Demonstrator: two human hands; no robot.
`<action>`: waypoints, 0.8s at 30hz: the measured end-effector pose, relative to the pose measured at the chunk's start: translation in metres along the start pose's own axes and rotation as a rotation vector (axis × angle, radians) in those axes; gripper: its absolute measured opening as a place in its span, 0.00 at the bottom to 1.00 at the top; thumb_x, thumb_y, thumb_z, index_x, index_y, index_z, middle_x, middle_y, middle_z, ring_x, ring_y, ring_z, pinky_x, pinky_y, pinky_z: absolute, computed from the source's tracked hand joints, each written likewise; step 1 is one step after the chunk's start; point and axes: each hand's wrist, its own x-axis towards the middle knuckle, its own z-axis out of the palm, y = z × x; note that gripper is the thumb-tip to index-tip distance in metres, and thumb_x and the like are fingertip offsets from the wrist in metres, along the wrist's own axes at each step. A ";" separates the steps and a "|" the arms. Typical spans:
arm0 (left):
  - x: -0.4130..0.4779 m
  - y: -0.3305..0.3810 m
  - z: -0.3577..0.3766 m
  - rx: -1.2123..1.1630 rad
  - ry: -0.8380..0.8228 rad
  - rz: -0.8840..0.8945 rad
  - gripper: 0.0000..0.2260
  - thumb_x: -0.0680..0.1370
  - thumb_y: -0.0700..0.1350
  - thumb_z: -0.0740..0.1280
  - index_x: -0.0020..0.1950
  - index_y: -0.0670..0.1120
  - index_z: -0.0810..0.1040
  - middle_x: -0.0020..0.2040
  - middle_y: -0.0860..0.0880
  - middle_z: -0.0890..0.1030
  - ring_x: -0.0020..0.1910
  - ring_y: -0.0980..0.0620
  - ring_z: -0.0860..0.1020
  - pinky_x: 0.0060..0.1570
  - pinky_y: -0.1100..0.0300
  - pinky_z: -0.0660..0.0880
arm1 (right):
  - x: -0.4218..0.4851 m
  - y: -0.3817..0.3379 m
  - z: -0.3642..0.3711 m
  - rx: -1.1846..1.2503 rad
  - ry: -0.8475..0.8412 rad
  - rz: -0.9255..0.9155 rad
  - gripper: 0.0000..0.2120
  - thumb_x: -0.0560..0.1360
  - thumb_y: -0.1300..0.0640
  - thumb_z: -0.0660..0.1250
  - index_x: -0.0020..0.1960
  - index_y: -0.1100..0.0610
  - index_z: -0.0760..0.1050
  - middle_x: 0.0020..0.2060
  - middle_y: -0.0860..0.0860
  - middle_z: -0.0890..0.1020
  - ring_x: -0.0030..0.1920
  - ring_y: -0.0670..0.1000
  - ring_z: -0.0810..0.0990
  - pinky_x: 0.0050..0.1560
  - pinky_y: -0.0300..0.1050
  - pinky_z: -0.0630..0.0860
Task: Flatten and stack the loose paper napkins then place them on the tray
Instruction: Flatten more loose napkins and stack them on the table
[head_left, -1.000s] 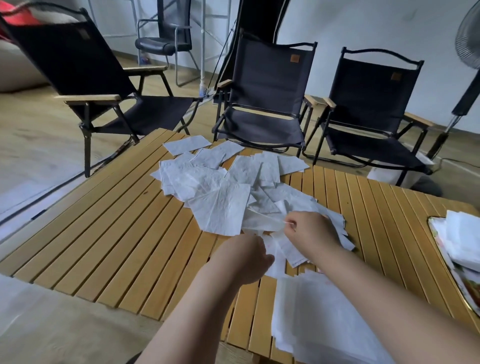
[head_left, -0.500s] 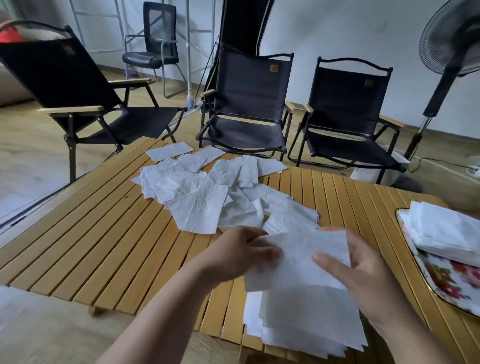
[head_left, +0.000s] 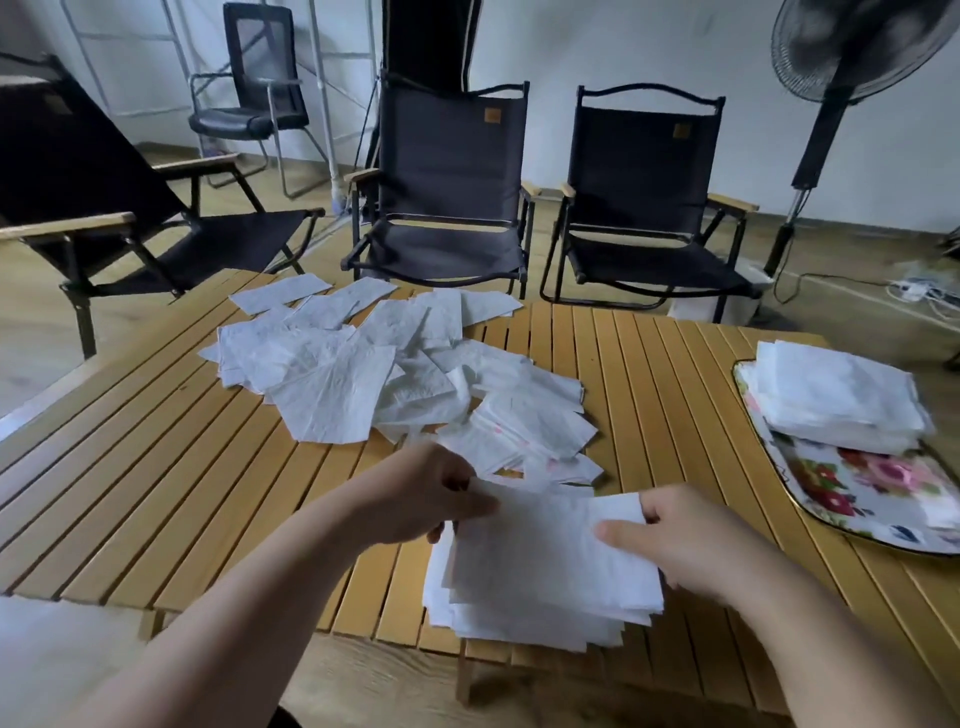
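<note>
Napkin (head_left: 545, 551) pinched at its left corner by left hand (head_left: 426, 496) and at its right edge by right hand (head_left: 696, 545), held flat over near stack (head_left: 519, 623). Beyond that stack, loose napkins (head_left: 363, 374) heaped on table (head_left: 156, 467); right of it, tray (head_left: 857, 488) bearing another pile (head_left: 836, 400).

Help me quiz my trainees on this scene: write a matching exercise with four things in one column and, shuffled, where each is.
Things
1. loose napkins
2. top napkin
3. squared pile
4. standing fan

Places
A. on the floral tray
B. on the floor beyond the table
C. pinched by the left hand and right hand
D. scattered across the table's middle

Pairs: 1-D, 2-C, 3-A, 4-B
</note>
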 end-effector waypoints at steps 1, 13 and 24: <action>0.004 -0.004 0.000 0.002 0.058 -0.011 0.17 0.79 0.56 0.67 0.36 0.47 0.80 0.29 0.51 0.79 0.26 0.55 0.73 0.30 0.63 0.69 | 0.001 -0.001 0.001 -0.052 0.033 0.013 0.18 0.76 0.40 0.69 0.40 0.54 0.76 0.31 0.48 0.76 0.28 0.48 0.72 0.32 0.44 0.64; 0.037 -0.072 0.002 0.380 0.280 -0.110 0.07 0.74 0.53 0.73 0.50 0.53 0.81 0.53 0.52 0.75 0.47 0.52 0.76 0.48 0.59 0.76 | 0.026 0.004 0.010 0.051 0.260 0.010 0.10 0.77 0.41 0.67 0.49 0.48 0.76 0.44 0.43 0.79 0.42 0.45 0.78 0.36 0.41 0.72; -0.013 -0.013 -0.025 -0.235 0.277 0.073 0.04 0.79 0.40 0.66 0.45 0.46 0.78 0.40 0.45 0.80 0.38 0.48 0.76 0.37 0.59 0.74 | 0.017 -0.014 0.007 0.310 0.115 -0.523 0.31 0.75 0.53 0.73 0.71 0.32 0.64 0.65 0.31 0.70 0.64 0.34 0.69 0.56 0.34 0.71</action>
